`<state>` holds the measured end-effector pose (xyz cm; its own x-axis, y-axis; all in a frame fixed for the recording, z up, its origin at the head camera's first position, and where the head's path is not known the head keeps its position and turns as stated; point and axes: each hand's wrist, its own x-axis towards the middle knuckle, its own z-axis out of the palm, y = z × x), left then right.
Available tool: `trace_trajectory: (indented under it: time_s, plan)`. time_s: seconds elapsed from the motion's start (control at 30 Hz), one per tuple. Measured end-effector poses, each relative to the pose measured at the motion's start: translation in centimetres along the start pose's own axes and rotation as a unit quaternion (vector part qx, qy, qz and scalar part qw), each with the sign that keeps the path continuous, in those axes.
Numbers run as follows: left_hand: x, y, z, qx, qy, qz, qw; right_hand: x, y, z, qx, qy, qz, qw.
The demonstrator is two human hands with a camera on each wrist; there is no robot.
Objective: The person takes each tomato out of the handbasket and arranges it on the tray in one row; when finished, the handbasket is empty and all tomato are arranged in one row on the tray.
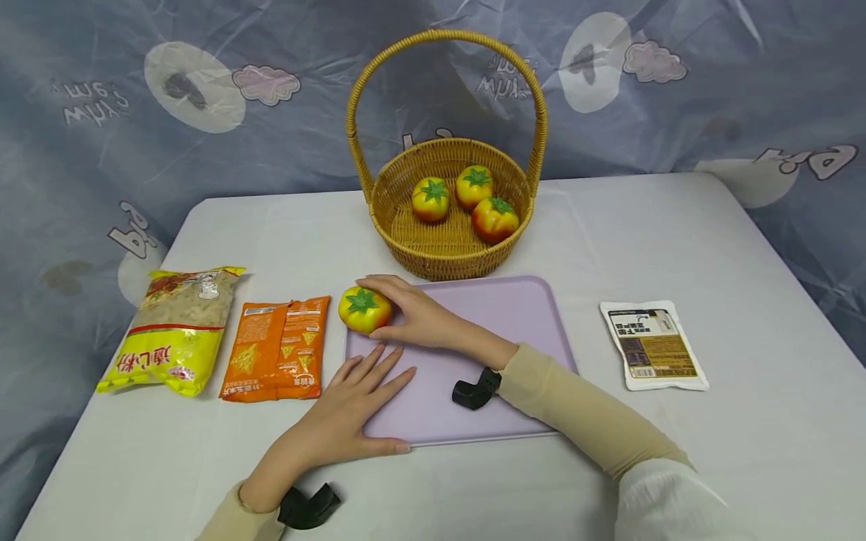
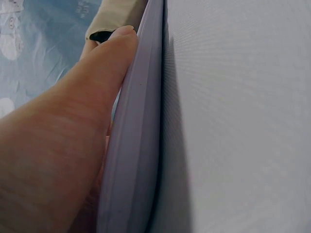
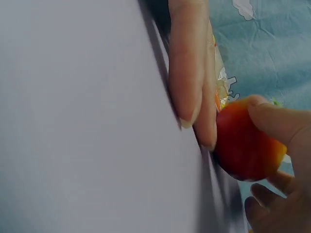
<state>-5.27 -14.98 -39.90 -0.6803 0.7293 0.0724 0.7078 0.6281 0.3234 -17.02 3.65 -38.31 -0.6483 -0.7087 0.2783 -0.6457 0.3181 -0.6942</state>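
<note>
The right hand (image 1: 429, 317) is gripping a tomato (image 1: 364, 311), with the thumb and fingers closing round its right side and its upper edge. The tomato is sitting a little left of the centre in the head view, at the upper left corner of a lilac tray (image 1: 433, 413); whether it is resting on the rim, I cannot tell. Its skin is looking smooth and shiny, yellow on top and going to orange and red lower down, and a green star-shaped calyx is crowning it. This calyx is facing upward, to the head camera, while in the right wrist view the deep red lower part is showing most. The body is appearing almost round, so I cannot tell any long axis. The tray is lying flat, its longer side running from left to right. At its lower left, the left hand (image 1: 348, 422) is holding nothing in its grip: the straight fingers are spreading over the tray, and the thumb is stretching along the near edge. Three similar tomatoes (image 1: 431, 200) are lying in a wicker basket (image 1: 443, 264) at the upper middle of the frame, and an orange packet (image 1: 277, 349) is lying at the left.
</note>
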Motion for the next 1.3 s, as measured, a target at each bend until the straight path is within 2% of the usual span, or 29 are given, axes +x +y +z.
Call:
trace_trajectory:
  time_s: [0.13,0.27,0.4,0.47,0.53,0.73,0.87,0.97,1.17,1.3]
  plan:
    - [0.0,0.0,0.1,0.001,0.006,0.005,1.0,-0.3,-1.3,-1.2,-0.021,-0.016,-0.002,0.9997]
    - [0.0,0.0,0.0,0.002,0.009,0.007,0.9999,-0.6,-3.4,-3.4,0.001,-0.011,-0.054,0.9985]
    - [0.1,0.0,-0.1,0.001,0.005,0.003,1.0,-0.8,-5.2,-6.4,0.048,0.035,-0.122,0.9907]
    - [0.1,0.0,-0.2,0.002,0.001,-0.002,1.0,-0.8,-5.6,-8.1,0.065,0.064,-0.137,0.9864]
    - [0.1,0.0,-0.2,0.001,-0.003,-0.006,1.0,-0.8,-5.7,-9.8,0.086,0.086,-0.135,0.9834]
    - [0.1,0.0,-0.1,0.001,-0.001,-0.007,1.0,-0.8,-4.0,-14.4,0.133,0.15,-0.07,0.9773]
    - [0.1,0.0,-0.1,-0.003,0.0,-0.006,1.0,-1.2,-1.2,-16.7,0.188,0.204,-0.019,0.9606]
    - [0.1,0.1,-0.1,-0.004,-0.003,-0.008,1.0,-1.7,0.9,-17.7,0.201,0.234,0.027,0.9509]
    - [0.1,0.1,0.1,-0.002,-0.004,-0.011,0.9999,-2.7,3.6,-18.2,0.172,0.248,0.132,0.9442]
    - [0.1,0.0,0.2,0.0,-0.002,-0.01,0.9999,-3.1,4.8,-18.2,0.134,0.225,0.171,0.9498]
